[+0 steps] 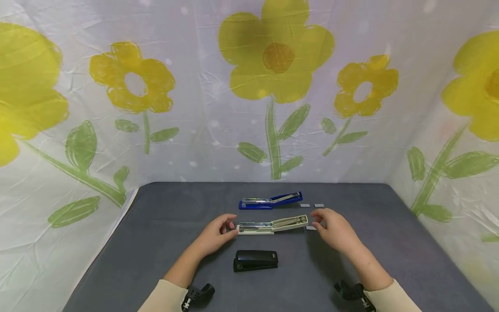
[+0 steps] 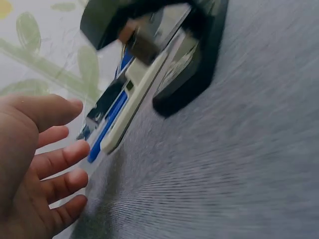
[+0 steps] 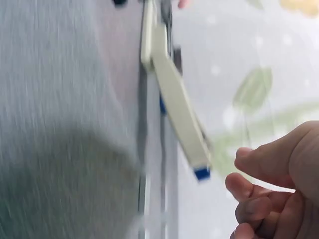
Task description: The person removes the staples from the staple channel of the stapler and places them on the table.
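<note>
Grey worktop (image 1: pixel 163 225). White stapler (image 1: pixel 272 225) lies opened flat at centre, between blue stapler (image 1: pixel 270 201) behind and closed black stapler (image 1: pixel 255 260) in front. Left hand (image 1: pixel 216 235) at its left end, fingers loosely spread, holding nothing. Right hand (image 1: pixel 334 229) just beside its right end, fingers relaxed, holding nothing. Staple strips (image 1: pixel 312 205) lie near the blue stapler.

I'm watching the head camera looking forward and down over the grey table (image 1: pixel 156 225) from well back. Both wrist cameras are skimming low and close along the tabletop, blurred. All three views are sharing the opened white stapler (image 1: pixel 272 224) (image 2: pixel 130 99) (image 3: pixel 172 94).
</note>
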`<state>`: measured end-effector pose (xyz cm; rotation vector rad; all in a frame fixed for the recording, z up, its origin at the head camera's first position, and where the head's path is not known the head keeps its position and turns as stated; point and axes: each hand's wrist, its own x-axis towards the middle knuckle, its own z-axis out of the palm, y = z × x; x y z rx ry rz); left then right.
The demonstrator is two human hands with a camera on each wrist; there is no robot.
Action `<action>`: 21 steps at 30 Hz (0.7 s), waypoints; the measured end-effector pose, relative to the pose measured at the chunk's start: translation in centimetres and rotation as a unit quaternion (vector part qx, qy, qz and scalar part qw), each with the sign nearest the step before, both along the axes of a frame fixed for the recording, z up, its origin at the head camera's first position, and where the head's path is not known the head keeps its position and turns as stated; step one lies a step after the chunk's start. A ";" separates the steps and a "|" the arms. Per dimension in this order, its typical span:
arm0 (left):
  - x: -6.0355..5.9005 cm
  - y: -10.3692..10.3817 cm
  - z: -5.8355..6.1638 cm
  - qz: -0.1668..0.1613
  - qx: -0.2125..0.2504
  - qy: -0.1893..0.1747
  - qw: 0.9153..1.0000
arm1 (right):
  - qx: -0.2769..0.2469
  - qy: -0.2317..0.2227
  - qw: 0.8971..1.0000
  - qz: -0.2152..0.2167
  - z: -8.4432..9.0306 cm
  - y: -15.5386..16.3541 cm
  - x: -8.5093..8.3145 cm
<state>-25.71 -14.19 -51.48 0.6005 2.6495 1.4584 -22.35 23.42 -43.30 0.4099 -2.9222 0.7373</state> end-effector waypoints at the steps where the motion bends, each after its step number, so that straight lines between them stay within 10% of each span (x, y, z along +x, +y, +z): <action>1: 0.3 -0.1 0.1 -0.006 -0.004 0.000 1.000 | 0.000 0.004 1.000 0.006 0.1 -0.7 0.1; 10: 3.7 -1.2 1.2 -0.085 -0.086 0.012 0.993 | 0.020 0.028 0.993 0.117 0.2 -7.8 1.1; 21: 5.8 -0.4 -0.2 -0.075 -0.127 0.107 0.983 | 0.169 0.049 0.955 0.239 -1.2 -16.7 3.0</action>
